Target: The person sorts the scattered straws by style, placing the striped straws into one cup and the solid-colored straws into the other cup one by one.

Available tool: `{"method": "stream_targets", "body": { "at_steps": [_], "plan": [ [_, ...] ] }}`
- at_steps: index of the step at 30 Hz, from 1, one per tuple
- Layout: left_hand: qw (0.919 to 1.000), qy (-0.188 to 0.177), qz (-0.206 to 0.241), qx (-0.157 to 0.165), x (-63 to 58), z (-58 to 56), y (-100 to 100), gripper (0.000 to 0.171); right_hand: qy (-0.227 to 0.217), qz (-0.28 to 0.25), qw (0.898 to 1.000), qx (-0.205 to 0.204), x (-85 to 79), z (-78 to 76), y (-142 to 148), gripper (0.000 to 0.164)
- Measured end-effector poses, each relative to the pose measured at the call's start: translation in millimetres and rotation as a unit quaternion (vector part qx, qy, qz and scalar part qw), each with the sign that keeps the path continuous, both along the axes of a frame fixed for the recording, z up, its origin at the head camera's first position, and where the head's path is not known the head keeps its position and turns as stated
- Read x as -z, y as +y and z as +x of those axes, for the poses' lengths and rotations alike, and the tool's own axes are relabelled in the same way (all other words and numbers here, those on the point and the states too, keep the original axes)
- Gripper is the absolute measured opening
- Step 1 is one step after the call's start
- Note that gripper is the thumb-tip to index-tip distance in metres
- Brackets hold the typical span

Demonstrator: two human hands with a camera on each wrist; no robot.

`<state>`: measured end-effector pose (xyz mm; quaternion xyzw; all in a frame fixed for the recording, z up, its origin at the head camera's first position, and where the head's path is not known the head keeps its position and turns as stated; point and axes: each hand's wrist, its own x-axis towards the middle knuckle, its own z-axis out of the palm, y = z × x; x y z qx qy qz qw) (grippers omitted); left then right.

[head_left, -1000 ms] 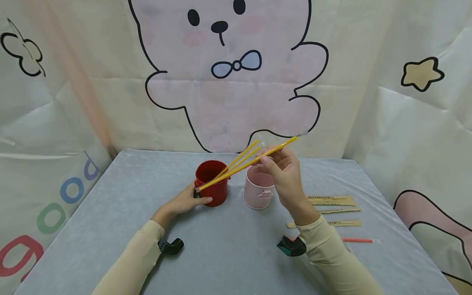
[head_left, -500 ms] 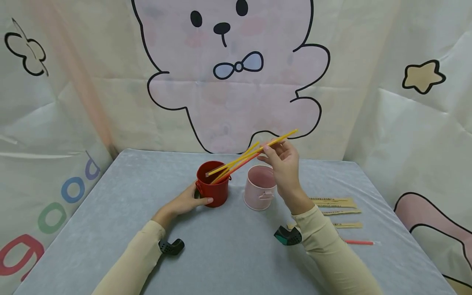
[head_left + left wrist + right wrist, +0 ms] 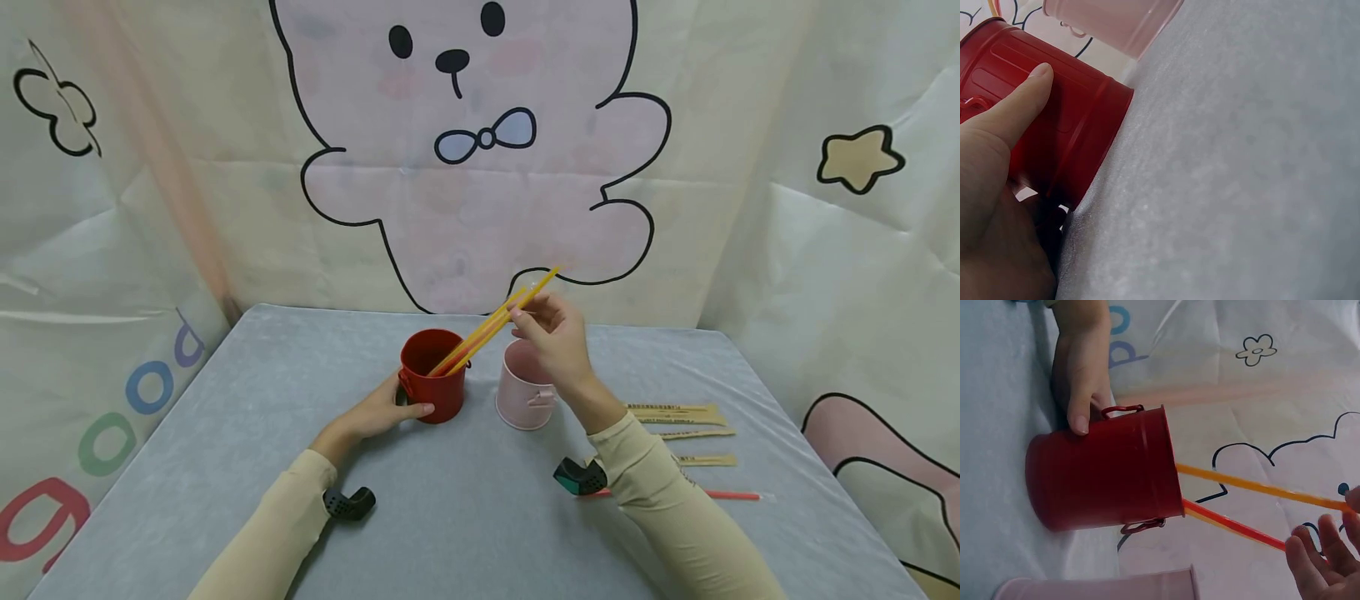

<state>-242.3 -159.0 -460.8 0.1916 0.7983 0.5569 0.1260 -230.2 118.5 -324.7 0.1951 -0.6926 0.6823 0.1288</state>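
A red metal bucket (image 3: 442,402) with small side handles stands upright on the table. My left hand (image 3: 377,413) grips its left side, the thumb lying along the wall in the left wrist view. My right hand (image 3: 557,343) pinches a yellow straw (image 3: 1260,487) whose lower end is inside the bucket's mouth. A red straw (image 3: 1235,526) and another yellow straw lean out of the same bucket, close to my right fingers. Just right of it a pale pink bucket (image 3: 519,404) stands upright, partly behind my right hand.
Several tan paper strips with print (image 3: 675,413) lie on the right of the grey cloth-covered table (image 3: 450,533). A red straw in a clear wrapper (image 3: 733,496) lies nearer, partly hidden by my right sleeve. A printed curtain (image 3: 247,208) hangs behind.
My right hand has moved left and slightly down. The yellow straw it pinches has tipped steeper, and its lower end has gone from outside the red bucket to inside it. My left hand stays put.
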Motion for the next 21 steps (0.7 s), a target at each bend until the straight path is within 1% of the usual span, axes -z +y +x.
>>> {"method": "stream_targets", "body": {
  "at_steps": [2,4,8,11,14,16,21],
  "plan": [
    [1.0,0.001,0.005,0.003,0.9,-0.2,0.5,0.083,0.004,0.04,0.999,-0.009,2.5,-0.7,1.4,0.019],
    [1.0,0.002,0.006,0.004,1.4,-0.4,0.8,0.082,0.011,0.085,0.996,-0.017,4.8,-1.7,2.6,0.021],
    [1.0,0.0,0.005,0.0,1.7,-0.3,0.7,0.082,0.017,0.17,0.985,-0.021,9.4,-4.9,3.8,0.023],
    [1.0,-0.001,0.002,-0.002,1.8,-0.4,0.2,0.082,0.005,0.218,0.976,-0.021,10.2,-5.7,2.3,0.025],
    [1.0,-0.002,0.002,-0.004,1.9,-0.6,-0.2,0.081,-0.016,0.254,0.967,-0.023,9.5,-5.7,-0.3,0.025],
    [1.0,-0.001,0.002,-0.003,1.9,-0.7,-0.1,0.081,-0.029,0.268,0.963,-0.025,8.9,-5.7,-1.6,0.025],
    [1.0,0.005,0.002,0.001,1.5,-1.1,0.3,0.08,-0.034,0.281,0.959,-0.024,10.6,-7.2,-1.2,0.023]
  ]
}}
